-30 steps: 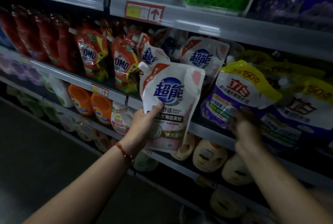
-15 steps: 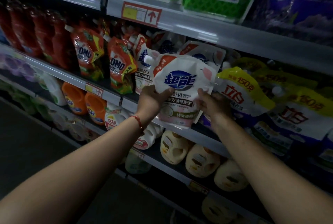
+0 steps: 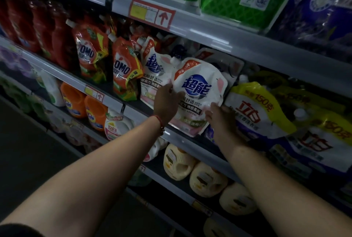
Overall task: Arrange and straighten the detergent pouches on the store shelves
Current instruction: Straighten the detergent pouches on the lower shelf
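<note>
Both hands grip white pouch [image 3: 198, 92] at shelf [image 3: 190, 141] edge: left hand [image 3: 166, 101] left side, right hand [image 3: 219, 120] lower right.

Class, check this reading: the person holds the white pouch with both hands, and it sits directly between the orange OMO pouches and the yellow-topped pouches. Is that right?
Not quite. In the head view both the left hand and the right hand do hold the white pouch, but another white pouch stands between it and the orange OMO pouches. The yellow-topped pouches are directly beside it.
</note>
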{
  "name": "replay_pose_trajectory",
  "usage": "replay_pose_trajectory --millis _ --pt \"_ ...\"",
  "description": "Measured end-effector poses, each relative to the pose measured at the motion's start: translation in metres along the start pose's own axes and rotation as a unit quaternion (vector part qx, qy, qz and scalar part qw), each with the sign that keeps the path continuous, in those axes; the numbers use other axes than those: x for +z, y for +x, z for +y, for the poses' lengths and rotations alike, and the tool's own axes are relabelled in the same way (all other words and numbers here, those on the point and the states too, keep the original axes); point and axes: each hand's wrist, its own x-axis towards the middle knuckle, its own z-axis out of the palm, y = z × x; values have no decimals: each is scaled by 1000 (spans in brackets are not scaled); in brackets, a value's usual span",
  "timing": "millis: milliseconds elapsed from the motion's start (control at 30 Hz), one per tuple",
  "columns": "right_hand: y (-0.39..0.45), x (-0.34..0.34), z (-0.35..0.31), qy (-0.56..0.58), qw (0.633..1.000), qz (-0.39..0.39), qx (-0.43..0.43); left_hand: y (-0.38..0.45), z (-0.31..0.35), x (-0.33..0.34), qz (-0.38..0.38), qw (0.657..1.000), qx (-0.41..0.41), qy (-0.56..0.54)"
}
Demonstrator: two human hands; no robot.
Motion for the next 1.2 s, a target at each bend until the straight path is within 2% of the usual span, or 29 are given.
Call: replay_pose_trajectory --millis 100,200,300,367,467,567,667,733,833,933,1000,1067,1200 --pt "-3 -3 -2 -24 1000 -20 -4 -7 -4 4 -13 999 34 18" --pt "-17 -9 -3 -34 994 -95 -48 -31 -6 6 -20 985 70 157" --pt "-36 -25 2 -88 976 -171 -99 -60 -1 5 -54 945 133 293" --pt "-45 -41 11 -231 952 -161 -119 -74 3 9 -92 913 180 354" --pt "-60 -72 29 -435 884 -128 -113 -89 11 22 -138 870 267 392" --pt "-70 -102 51 -521 839 -94 -127 -98 10 43 -160 837 331 406" --pt "-75 -117 68 -563 812 -56 -146 -105 6 65 -183 832 358 383" --pt "-74 -118 73 -546 824 -35 -145 -108 0 79 -191 828 375 369" --pt "-69 -115 77 -457 875 -7 -161 -111 -9 96 -198 831 348 386" --pt "-65 -119 78 -279 951 -25 -129 -114 -15 106 -192 815 342 426" --pt "-62 -123 80 -161 983 -45 -78 -116 -17 108 -184 804 343 450" --pt "-54 -127 88 -137 986 -18 -95 -118 -14 106 -179 799 336 466" --pt "-29 -124 103 -283 944 65 -157 -121 10 103 -146 815 348 440"
